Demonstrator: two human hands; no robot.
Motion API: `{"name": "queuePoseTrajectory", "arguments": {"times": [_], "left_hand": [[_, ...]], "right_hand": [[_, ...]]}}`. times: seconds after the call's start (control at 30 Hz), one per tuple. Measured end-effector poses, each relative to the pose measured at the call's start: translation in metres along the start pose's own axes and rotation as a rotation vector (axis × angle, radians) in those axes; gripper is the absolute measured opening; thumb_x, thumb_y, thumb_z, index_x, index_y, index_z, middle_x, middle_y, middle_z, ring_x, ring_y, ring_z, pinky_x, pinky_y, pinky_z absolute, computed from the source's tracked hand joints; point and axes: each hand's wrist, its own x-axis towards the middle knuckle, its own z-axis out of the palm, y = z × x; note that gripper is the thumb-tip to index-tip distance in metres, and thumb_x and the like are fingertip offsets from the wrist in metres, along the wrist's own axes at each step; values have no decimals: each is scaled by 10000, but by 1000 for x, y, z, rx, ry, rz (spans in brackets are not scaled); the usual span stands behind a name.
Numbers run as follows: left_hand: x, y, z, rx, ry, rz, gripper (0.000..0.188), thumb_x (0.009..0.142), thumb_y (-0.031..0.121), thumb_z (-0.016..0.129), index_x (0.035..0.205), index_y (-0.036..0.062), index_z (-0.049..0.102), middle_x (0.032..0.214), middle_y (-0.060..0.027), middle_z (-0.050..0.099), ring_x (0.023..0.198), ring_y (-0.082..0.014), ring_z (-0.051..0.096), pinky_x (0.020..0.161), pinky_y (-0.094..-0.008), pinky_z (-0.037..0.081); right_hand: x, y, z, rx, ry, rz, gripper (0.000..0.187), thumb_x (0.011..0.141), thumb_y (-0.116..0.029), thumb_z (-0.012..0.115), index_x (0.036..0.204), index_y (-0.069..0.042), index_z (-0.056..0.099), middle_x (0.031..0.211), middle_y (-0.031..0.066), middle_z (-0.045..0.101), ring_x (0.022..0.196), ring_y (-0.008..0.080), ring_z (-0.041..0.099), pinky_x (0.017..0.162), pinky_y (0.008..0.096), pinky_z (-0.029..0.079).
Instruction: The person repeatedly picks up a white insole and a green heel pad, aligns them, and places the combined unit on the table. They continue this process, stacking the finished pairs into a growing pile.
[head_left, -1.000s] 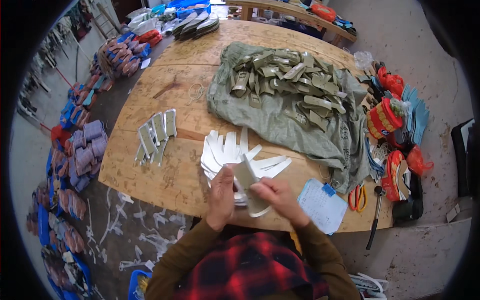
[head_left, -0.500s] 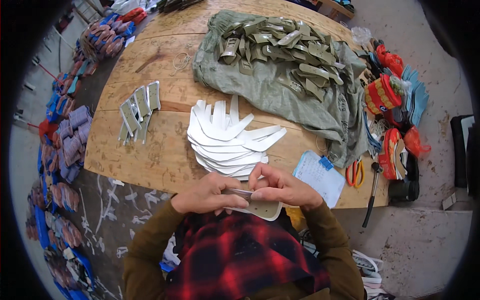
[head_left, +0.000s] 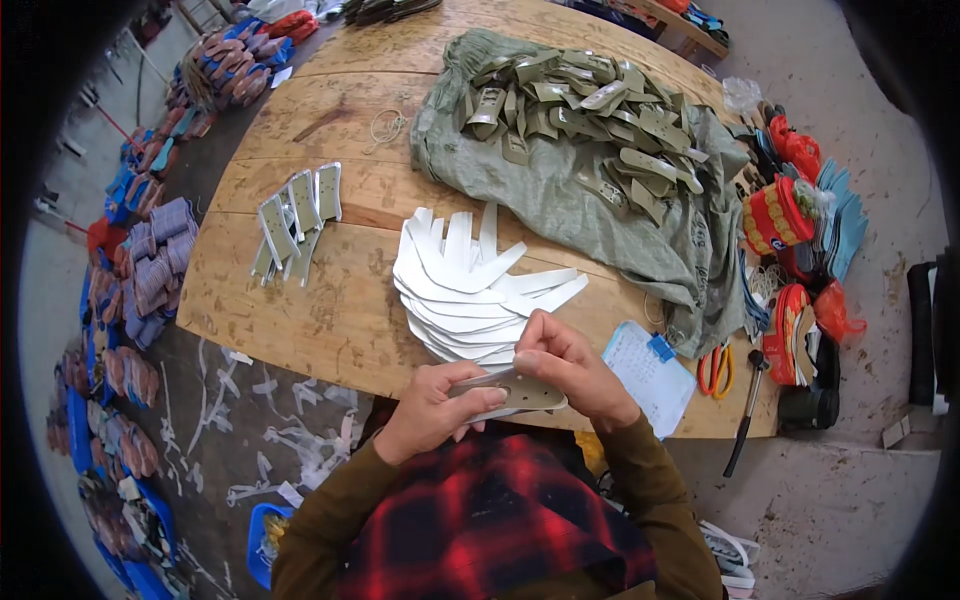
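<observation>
My left hand (head_left: 440, 408) is closed around one end of a curved olive-green shoe insole piece (head_left: 533, 396), its thumb lying on top. Small holes dot the piece, and a white edge borders it. At the upper rim my right hand (head_left: 572, 368) has thumb and forefinger pinched on what looks like a white strip (head_left: 488, 379); the fingertips partly hide it. Just beyond the hands lies a fanned stack of curved white strips (head_left: 460, 290). Several white-edged olive pieces (head_left: 298, 215) lie overlapped to the left on the table.
A heap of olive pieces (head_left: 590, 100) rests on a green woven sack (head_left: 560, 185) across the wooden table (head_left: 350, 340). On the right are a clipped paper sheet (head_left: 648, 375), scissors (head_left: 716, 370) and a hammer (head_left: 745, 410). A blue basin (head_left: 262, 540) stands on the scrap-strewn floor.
The insole piece has been raised and tilted between my hands. My right fingers have shifted along its upper edge. The whole view has turned slightly, so the table's things appear farther right.
</observation>
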Motion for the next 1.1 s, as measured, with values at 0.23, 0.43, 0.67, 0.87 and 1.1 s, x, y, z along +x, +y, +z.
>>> {"name": "queuePoseTrajectory", "arguments": {"times": [0.23, 0.43, 0.67, 0.87, 1.1], "left_hand": [[8, -3, 13, 18, 20, 23, 259, 913, 254, 674, 876, -2, 660, 675, -37, 641, 514, -58, 558, 477, -198, 443], [9, 10, 17, -74, -160, -1, 394, 995, 384, 519, 1004, -5, 580, 619, -47, 604, 475, -76, 544, 446, -219, 423], [12, -13, 33, 45, 19, 226, 376, 1020, 366, 463, 1035, 0, 548, 622, -37, 577, 493, -87, 554, 443, -232, 412], [17, -26, 22, 35, 48, 205, 420, 1014, 411, 462, 1066, 7, 566, 663, -37, 585, 496, -81, 547, 442, -227, 409], [30, -34, 17, -658, -238, -101, 624, 932, 641, 409, 948, 35, 557, 599, -13, 532, 445, -51, 474, 416, -176, 342]], "right_hand": [[4, -8, -6, -105, 103, -43, 147, 962, -196, 588, 900, -93, 504, 781, -46, 548, 687, 20, 483, 600, 181, 379], [9, -19, -2, 4, 74, -144, 172, 989, -234, 535, 950, -67, 539, 813, -31, 529, 756, 42, 492, 665, 203, 396], [14, 4, 5, -317, 355, -332, 318, 1029, -326, 420, 1019, -38, 553, 858, 8, 520, 789, 78, 485, 691, 219, 396], [16, 56, 34, 63, 391, -385, 470, 1031, -356, 393, 1365, -46, 277, 1115, 150, 570, 984, 187, 561, 810, 280, 462], [21, 37, 19, 54, 222, -381, 584, 993, -387, 513, 1405, -54, 266, 1229, 152, 547, 1035, 215, 570, 903, 331, 458]]}}
